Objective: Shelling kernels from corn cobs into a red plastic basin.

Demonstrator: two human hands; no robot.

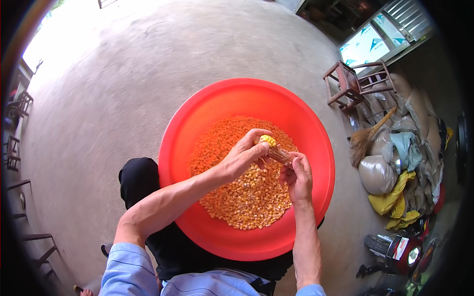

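Note:
A corn cob (280, 155) is held between my two hands above a wide red plastic basin (244, 246). Most of the cob is bare and reddish; yellow kernels remain at its upper left end. My left hand (249, 150) grips that end, thumb close to the kernels. The lower right end is in the fingers of my right hand (299, 176). Loose corn kernels (251, 199) lie in a broad heap inside the basin, below both hands. The basin rests at my lap, over black trousers (139, 177).
At the right stand a wooden chair (348, 83), filled sacks (376, 174) with a straw broom (370, 137) on them, yellow bags (392, 194) and a red motorcycle (405, 255). Wooden chairs (14, 151) line the left edge. Part of another person's hand (87, 292) shows at the lower left.

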